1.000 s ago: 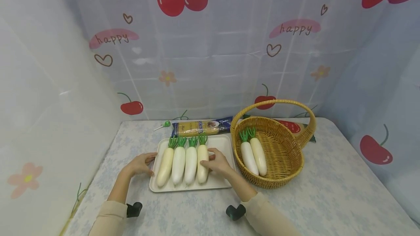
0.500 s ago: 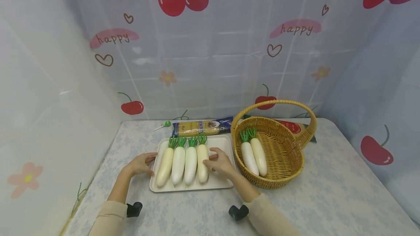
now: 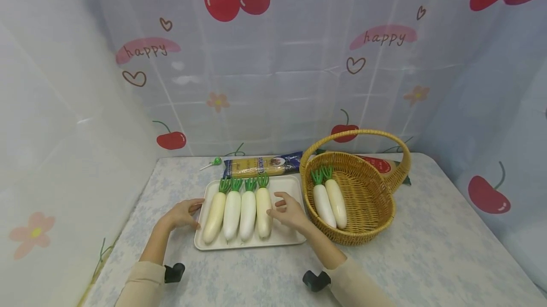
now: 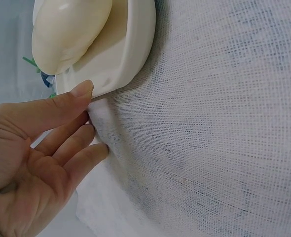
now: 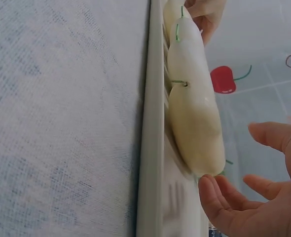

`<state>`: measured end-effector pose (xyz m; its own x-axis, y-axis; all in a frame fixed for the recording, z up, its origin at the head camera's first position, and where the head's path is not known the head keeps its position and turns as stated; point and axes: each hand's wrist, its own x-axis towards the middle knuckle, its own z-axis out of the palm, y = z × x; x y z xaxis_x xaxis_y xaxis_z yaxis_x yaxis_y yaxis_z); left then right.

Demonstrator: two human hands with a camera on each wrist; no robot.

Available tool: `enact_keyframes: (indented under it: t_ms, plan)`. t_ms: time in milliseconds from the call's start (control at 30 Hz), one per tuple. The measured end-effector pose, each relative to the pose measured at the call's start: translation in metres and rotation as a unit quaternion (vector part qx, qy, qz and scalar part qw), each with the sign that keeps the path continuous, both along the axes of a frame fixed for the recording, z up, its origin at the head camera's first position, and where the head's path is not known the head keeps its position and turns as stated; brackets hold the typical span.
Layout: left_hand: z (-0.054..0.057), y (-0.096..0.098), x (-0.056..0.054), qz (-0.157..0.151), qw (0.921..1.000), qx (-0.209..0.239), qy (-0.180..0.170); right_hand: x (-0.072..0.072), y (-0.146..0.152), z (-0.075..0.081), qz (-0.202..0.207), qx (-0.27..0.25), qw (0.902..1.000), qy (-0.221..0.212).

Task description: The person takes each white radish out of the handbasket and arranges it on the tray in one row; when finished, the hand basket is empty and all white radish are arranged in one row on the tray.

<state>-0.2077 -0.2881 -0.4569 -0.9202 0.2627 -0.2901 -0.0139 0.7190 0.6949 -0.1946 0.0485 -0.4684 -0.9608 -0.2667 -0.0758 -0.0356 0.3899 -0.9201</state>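
Observation:
Several white radishes with green tops lie side by side on a white tray (image 3: 283, 240). My left hand (image 3: 181, 213) is at the tray's left edge; in the left wrist view its thumb (image 4: 66, 106) touches the rim near the corner, with the other fingers relaxed against the edge and cloth. My right hand (image 3: 290, 213) is over the tray's right part, its fingers spread and holding nothing, beside the rightmost white radish (image 3: 263, 212). In the right wrist view its fingertips are right by that radish's (image 5: 200, 128) rounded end.
A wicker basket (image 3: 363, 238) with a tall handle stands right of the tray and holds two white radishes (image 3: 331, 202). Behind the tray lie a pasta packet (image 3: 265, 165) and a green lollipop (image 3: 217, 161). Another packet (image 3: 382, 164) lies partly behind the basket.
My right hand has drawn slightly to the right, away from the rightmost radish, its fingers spreading. The left hand and the radishes stay about where they were.

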Motion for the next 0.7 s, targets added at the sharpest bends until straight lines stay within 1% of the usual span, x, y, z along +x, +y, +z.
enact_keyframes:
  t_ms: [133,233,333,400,500,700]
  plan:
    - [0.0,0.0,0.0,0.001,1.0,0.002,-0.002,0.007,0.006,0.012,0.02,0.007,0.9984,0.052]
    - [0.0,0.0,0.001,0.002,1.0,0.004,-0.002,0.013,0.012,0.022,0.041,-0.004,0.9947,0.094]
    - [0.0,0.001,0.001,0.004,1.0,0.005,-0.003,0.019,0.021,0.032,0.058,-0.015,0.9906,0.123]
    - [0.0,0.001,0.001,0.003,1.0,0.005,-0.003,0.023,0.028,0.038,0.065,-0.024,0.9886,0.134]
    - [0.0,0.001,0.001,0.004,1.0,0.004,-0.005,0.029,0.039,0.046,0.065,-0.034,0.9873,0.141]
    - [-0.001,-0.001,-0.001,0.003,1.0,0.005,-0.005,0.033,0.061,0.053,0.052,-0.046,0.9868,0.146]
